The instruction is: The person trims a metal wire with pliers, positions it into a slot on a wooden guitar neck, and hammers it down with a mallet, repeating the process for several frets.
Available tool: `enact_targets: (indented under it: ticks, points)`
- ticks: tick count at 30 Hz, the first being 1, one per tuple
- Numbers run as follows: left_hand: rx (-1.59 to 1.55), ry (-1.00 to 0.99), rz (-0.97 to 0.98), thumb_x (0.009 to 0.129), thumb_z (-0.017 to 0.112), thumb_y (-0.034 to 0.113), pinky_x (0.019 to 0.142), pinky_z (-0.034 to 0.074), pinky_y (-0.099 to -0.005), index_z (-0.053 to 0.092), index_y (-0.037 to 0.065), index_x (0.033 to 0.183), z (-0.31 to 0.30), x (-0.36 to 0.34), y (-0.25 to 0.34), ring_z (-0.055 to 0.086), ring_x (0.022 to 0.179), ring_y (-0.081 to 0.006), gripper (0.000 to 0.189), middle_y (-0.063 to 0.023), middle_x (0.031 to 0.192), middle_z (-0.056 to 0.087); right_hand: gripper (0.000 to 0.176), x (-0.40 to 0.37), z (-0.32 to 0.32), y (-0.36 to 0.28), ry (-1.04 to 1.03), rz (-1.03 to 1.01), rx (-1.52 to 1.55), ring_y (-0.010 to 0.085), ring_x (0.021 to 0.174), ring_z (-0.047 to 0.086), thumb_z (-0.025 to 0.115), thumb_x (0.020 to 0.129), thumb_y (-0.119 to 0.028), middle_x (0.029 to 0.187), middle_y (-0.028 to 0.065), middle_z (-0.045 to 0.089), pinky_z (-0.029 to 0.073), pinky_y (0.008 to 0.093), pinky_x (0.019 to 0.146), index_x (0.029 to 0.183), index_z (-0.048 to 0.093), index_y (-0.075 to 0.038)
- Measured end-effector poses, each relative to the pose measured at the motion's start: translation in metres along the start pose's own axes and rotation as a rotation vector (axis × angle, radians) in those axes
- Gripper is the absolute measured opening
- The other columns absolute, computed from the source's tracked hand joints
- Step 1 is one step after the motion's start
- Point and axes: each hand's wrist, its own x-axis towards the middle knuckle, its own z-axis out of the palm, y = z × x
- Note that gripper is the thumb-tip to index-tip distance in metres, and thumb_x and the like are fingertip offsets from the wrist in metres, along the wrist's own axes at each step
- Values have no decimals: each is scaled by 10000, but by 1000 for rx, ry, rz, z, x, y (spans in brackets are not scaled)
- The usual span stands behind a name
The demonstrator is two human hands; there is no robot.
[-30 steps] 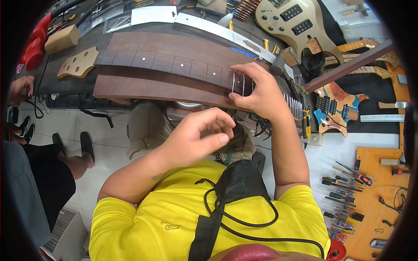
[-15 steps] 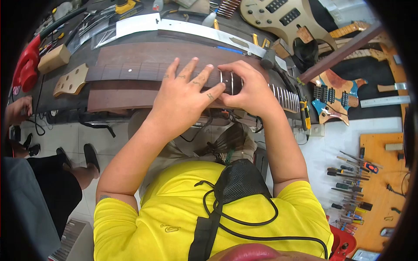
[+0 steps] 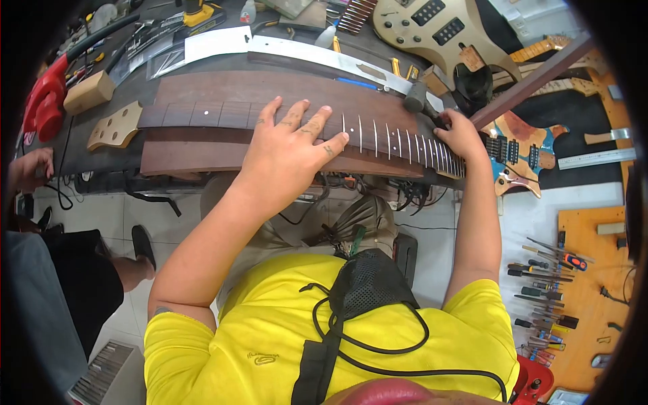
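Note:
A guitar neck (image 3: 182, 115) with a pale headstock (image 3: 116, 126) lies across the bench on brown wooden boards. Metal frets (image 3: 375, 137) line its right half, while the slots toward the headstock hold no visible metal. My left hand (image 3: 287, 145) rests flat on the fingerboard, fingers spread, beside the leftmost fret. Beyond the neck's right end, my right hand (image 3: 464, 137) has its fingers closed around the dark handle of a hammer (image 3: 415, 97). The hammer's head rests at the back of the neck, and part of its handle is hidden by my fingers.
A long metal straightedge (image 3: 317, 59) and a wooden block (image 3: 90, 92) lie behind and left. Guitar bodies (image 3: 432, 25) and a slanting dark bar (image 3: 533, 82) crowd the right. Another person's hand (image 3: 34, 169) is at the left edge. Files hang on a wooden board (image 3: 594, 270).
My right hand has left the fret beside my left hand and moved right to the hammer's handle, closing on it. My left hand stays on the fingerboard.

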Motion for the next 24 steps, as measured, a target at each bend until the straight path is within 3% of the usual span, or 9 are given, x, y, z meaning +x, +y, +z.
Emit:
enact_targets:
  ticks: [6, 9, 12, 18, 19, 20, 22, 23, 24]
  points:
    - [4, 32, -8, 928, 669, 135, 1182, 407, -637, 785, 260, 1311, 3, -2, 0, 647, 1361, -372, 419, -149, 1470, 698, 312, -16, -31, -14, 151, -146, -294, 534, 1088, 654, 666, 1053, -270, 1102, 290, 721, 534, 567, 892, 1240, 638, -22]
    - [3, 45, -20, 936, 664, 166, 1180, 412, -635, 790, 260, 1299, 2, -2, 0, 650, 1355, -368, 396, -148, 1459, 701, 321, -50, -44, -53, 147, -17, 254, 226, 696, 670, 603, 1123, -220, 845, 114, 670, 539, 413, 652, 1402, 599, -62]
    - [-2, 53, -22, 935, 667, 183, 1181, 417, -634, 796, 261, 1286, 5, -2, 1, 651, 1353, -364, 383, -144, 1452, 704, 444, -93, -53, -107, 0, 1, 749, 71, 684, 536, 574, 1138, -166, 800, 34, 590, 487, 299, 607, 1576, 535, -106]
    - [-22, 73, -27, 925, 680, 187, 1184, 421, -634, 803, 259, 1263, 6, -3, 1, 652, 1349, -364, 367, -135, 1448, 705, 661, -126, -68, -190, -200, -42, 356, 71, 664, 510, 582, 1126, -114, 896, 47, 640, 466, 253, 639, 1738, 348, -200]
    - [-27, 74, -28, 924, 681, 187, 1184, 422, -633, 805, 257, 1258, 6, -3, 0, 653, 1345, -365, 363, -133, 1446, 706, 642, -125, -67, -195, -212, -31, 342, 157, 799, 690, 600, 1118, -123, 1111, 137, 748, 531, 277, 781, 1719, 386, -196]
    - [-29, 76, -32, 924, 681, 187, 1184, 422, -633, 805, 257, 1258, 6, -4, 1, 653, 1345, -365, 363, -133, 1446, 706, 642, -124, -65, -196, -214, -32, 338, 157, 799, 690, 600, 1118, -123, 1111, 137, 748, 531, 277, 781, 1719, 386, -196]
    - [-30, 86, -26, 923, 685, 191, 1187, 421, -630, 808, 252, 1249, 5, -3, 0, 656, 1339, -362, 353, -131, 1442, 709, 635, -121, -57, -195, -172, -136, 283, 293, 1142, 760, 608, 1112, -127, 1379, 231, 724, 527, 314, 976, 1708, 401, -195]
    - [-28, 89, -31, 923, 685, 191, 1187, 421, -630, 808, 252, 1249, 5, -3, 0, 656, 1339, -362, 353, -131, 1442, 709, 635, -120, -54, -197, -214, -106, 332, 372, 1406, 638, 605, 1109, -120, 1520, 271, 631, 474, 340, 1098, 1706, 403, -200]
    - [-37, 93, -31, 923, 685, 191, 1186, 423, -627, 809, 250, 1245, 4, -3, 1, 659, 1334, -361, 350, -132, 1436, 712, 635, -118, -55, -196, -216, -110, 329, 372, 1406, 638, 605, 1109, -120, 1520, 271, 631, 474, 340, 1098, 1706, 403, -200]
